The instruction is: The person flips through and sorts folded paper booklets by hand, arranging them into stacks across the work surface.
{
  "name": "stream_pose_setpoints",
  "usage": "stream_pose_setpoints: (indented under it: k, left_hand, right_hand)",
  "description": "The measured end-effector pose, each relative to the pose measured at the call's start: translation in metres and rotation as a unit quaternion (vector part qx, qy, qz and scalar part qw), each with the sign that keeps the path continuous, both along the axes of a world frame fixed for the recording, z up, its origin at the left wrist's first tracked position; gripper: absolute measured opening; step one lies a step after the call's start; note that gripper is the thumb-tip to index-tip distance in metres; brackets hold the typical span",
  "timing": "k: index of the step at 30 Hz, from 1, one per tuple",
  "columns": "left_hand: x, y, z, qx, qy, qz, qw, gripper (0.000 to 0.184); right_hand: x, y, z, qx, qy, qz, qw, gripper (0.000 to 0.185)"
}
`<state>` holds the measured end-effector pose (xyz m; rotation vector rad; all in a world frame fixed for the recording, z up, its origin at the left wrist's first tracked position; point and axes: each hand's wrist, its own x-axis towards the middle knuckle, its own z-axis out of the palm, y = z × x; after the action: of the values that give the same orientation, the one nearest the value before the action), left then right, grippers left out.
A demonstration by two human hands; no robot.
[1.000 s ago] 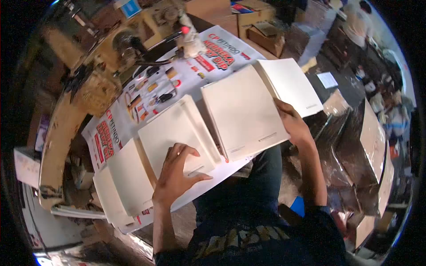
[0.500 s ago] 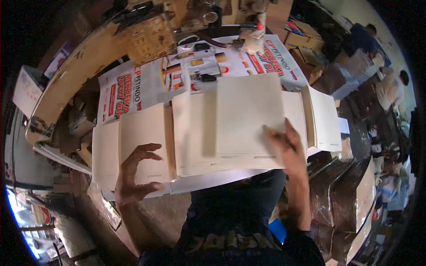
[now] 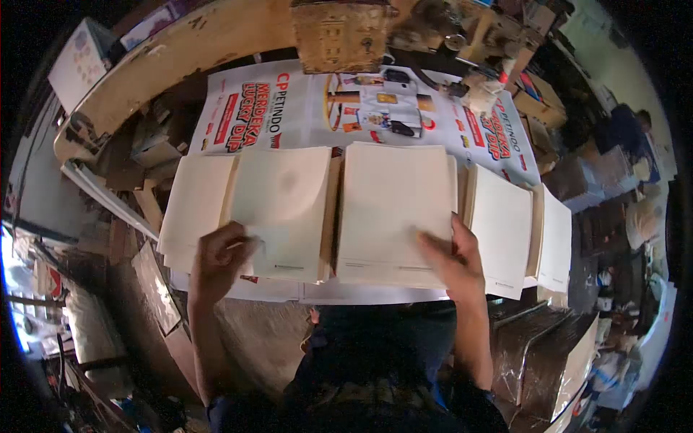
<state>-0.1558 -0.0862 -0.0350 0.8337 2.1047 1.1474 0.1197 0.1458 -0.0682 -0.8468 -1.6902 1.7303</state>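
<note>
Several stacks of cream paper sheets stand side by side across the table. At the lower left corner of the second paper stack (image 3: pixel 281 209) is my left hand (image 3: pixel 218 263), its fingers curled in a pinch on a sheet of paper; the fingertips are blurred. That top sheet bows slightly. My right hand (image 3: pixel 462 267) rests at the lower right edge of the middle paper stack (image 3: pixel 393 202), thumb over the top sheet and fingers apart along the side. Small print lines run along the sheets' lower edges.
Under the stacks lies a printed poster (image 3: pixel 303 108). A leftmost paper stack (image 3: pixel 195 206) and two right-hand stacks, one at the far end (image 3: pixel 554 238), flank the others. A worn wooden block (image 3: pixel 343 36) stands behind. Wrapped bundles (image 3: pixel 556 361) sit low right. A person (image 3: pixel 632 137) is beyond.
The view has shifted, so the table appears farther right. The sheet that my right hand held over the middle now lies on the middle stack. My left hand has closed at the second stack's corner.
</note>
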Motion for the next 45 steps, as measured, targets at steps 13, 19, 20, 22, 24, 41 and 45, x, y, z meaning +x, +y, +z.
stream_pose_setpoints:
  k: [13, 19, 20, 22, 24, 41, 45]
  left_hand:
    - [-0.052, -0.024, -0.087, 0.100, 0.287, 0.152, 0.941, 0.025]
    - [-0.043, -0.026, -0.025, 0.060, 0.218, 0.150, 0.962, 0.028]
    - [-0.052, -0.033, -0.024, 0.078, 0.221, 0.167, 0.958, 0.030]
    - [-0.087, -0.056, -0.030, 0.118, 0.245, 0.211, 0.939, 0.033]
    - [-0.132, -0.086, -0.039, 0.135, 0.258, 0.205, 0.935, 0.035]
    - [-0.204, -0.134, -0.146, -0.140, 0.496, 0.158, 0.842, 0.050]
    - [-0.099, -0.007, -0.054, 0.102, 0.522, 0.084, 0.843, 0.041]
  right_hand:
    - [-0.137, -0.087, -0.053, 0.089, 0.028, 0.146, 0.985, 0.064]
    - [-0.140, -0.111, -0.019, 0.016, 0.018, 0.248, 0.969, 0.065]
    - [-0.134, -0.113, -0.019, -0.009, 0.028, 0.266, 0.963, 0.064]
    - [-0.131, -0.122, 0.017, -0.129, 0.073, 0.308, 0.940, 0.060]
    - [-0.122, -0.118, 0.023, -0.136, 0.059, 0.349, 0.925, 0.058]
    - [0.083, -0.016, 0.044, 0.059, -0.013, 0.002, 0.998, 0.022]
    - [0.168, 0.035, 0.035, 0.215, -0.123, -0.260, 0.934, 0.023]
